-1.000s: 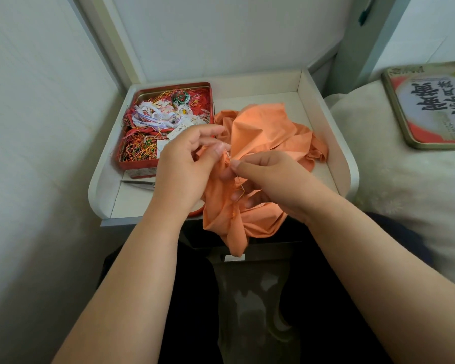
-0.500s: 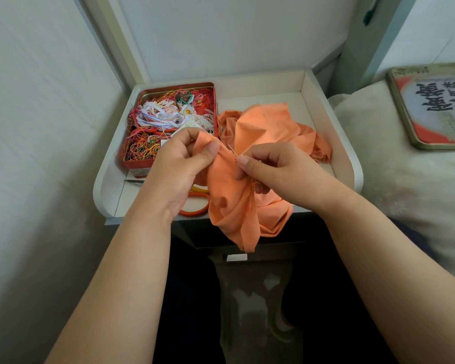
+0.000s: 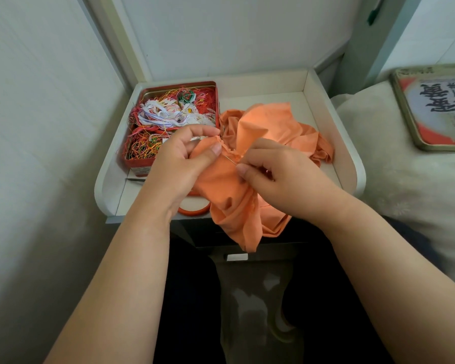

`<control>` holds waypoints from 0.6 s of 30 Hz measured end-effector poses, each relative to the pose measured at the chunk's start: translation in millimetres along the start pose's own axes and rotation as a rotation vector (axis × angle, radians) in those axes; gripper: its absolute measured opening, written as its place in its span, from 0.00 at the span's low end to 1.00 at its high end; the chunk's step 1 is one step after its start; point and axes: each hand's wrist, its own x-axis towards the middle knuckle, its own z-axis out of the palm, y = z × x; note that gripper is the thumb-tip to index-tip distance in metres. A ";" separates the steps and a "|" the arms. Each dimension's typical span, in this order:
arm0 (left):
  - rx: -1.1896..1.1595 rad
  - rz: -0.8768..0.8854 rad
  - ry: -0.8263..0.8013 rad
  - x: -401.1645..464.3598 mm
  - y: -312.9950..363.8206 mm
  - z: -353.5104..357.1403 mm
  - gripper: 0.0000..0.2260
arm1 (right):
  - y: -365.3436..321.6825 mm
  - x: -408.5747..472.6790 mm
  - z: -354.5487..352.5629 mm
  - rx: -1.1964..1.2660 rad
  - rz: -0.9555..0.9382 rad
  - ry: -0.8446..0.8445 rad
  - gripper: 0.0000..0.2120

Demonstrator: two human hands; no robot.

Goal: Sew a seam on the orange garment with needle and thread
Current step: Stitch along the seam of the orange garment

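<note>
We have the orange garment (image 3: 250,195) bunched up, half lying on the white tray table (image 3: 334,143) and half hanging over its near edge toward our lap. Near our fingers a short run of puckered edge shows, and lower down the hanging fold a faint line of stitching; we judge that part of the seam is already sewn, though how much we cannot tell from here. The needle (image 3: 230,159) shows as a thin dark sliver slanting up to the left and lying against the fold; the thread itself is too fine to make out.

Our left hand (image 3: 179,164) pinches the fold of cloth between thumb and fingers, holding the edge up. Our right hand (image 3: 281,177) has its fingertips closed on the needle's near end, other fingers curled into the fabric. We judge we are mid-stitch, with more of the edge left to work and the thread to be knotted off.

Beside the garment sits a red tin (image 3: 142,161) full of tangled coloured threads, and orange-handled scissors (image 3: 195,209) peek out beneath our left wrist. A printed tin lid (image 3: 436,106) lies on the pale cushion (image 3: 394,185) to the right.
</note>
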 end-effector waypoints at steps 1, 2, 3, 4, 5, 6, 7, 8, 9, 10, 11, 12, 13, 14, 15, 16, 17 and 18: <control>0.012 0.035 0.024 -0.1 0.4 0.3 0.09 | -0.4 0.4 0.0 0.029 0.019 -0.006 0.11; 0.032 0.066 0.043 -0.8 1.3 1.6 0.09 | -0.5 0.7 0.0 0.051 0.046 -0.014 0.10; 0.055 0.094 0.060 -1.2 1.4 2.5 0.10 | -0.3 1.3 0.3 0.063 0.076 -0.019 0.11; 0.073 0.120 0.075 -1.8 1.6 3.3 0.10 | 0.0 1.8 0.9 0.070 0.101 -0.020 0.11; 0.085 0.145 0.088 -2.1 1.7 4.4 0.11 | 0.1 2.2 1.5 0.075 0.120 -0.015 0.11; 0.093 0.165 0.102 -2.6 2.0 5.2 0.11 | -0.2 2.3 2.5 0.079 0.132 -0.010 0.11; 0.099 0.180 0.114 -2.9 2.1 6.0 0.11 | -0.4 2.3 3.5 0.081 0.141 -0.006 0.12; 0.103 0.192 0.125 -3.2 2.7 6.8 0.11 | -0.9 2.0 4.0 0.081 0.146 -0.004 0.12; 0.112 0.202 0.135 -3.3 2.9 7.5 0.11 | -1.2 2.0 4.5 0.080 0.150 -0.003 0.12; 0.128 0.213 0.143 -3.6 3.4 8.0 0.12 | -1.6 1.9 4.9 0.077 0.153 -0.003 0.12; 0.152 0.224 0.152 -3.9 3.5 8.9 0.12 | -1.7 1.9 4.8 0.074 0.158 -0.003 0.12; 0.173 0.233 0.159 -4.5 3.7 9.7 0.12 | -1.8 2.0 5.1 0.070 0.165 -0.004 0.13; 0.190 0.241 0.165 -4.8 3.8 10.5 0.12 | -1.7 2.2 5.2 0.066 0.173 -0.002 0.13; 0.203 0.247 0.168 -5.2 4.2 11.8 0.12 | -1.6 2.4 5.2 0.059 0.180 0.001 0.13; 0.213 0.253 0.171 -5.5 4.5 13.0 0.12 | -1.6 2.7 5.4 0.052 0.188 0.003 0.13; 0.220 0.259 0.173 -5.8 5.0 14.0 0.12 | -1.5 2.8 5.5 0.044 0.196 0.005 0.14; 0.224 0.265 0.175 -5.8 5.6 15.0 0.13 | -1.2 3.0 5.7 0.038 0.205 0.005 0.14; 0.230 0.270 0.177 -5.7 6.0 15.6 0.14 | -1.1 3.1 5.9 0.034 0.213 0.002 0.15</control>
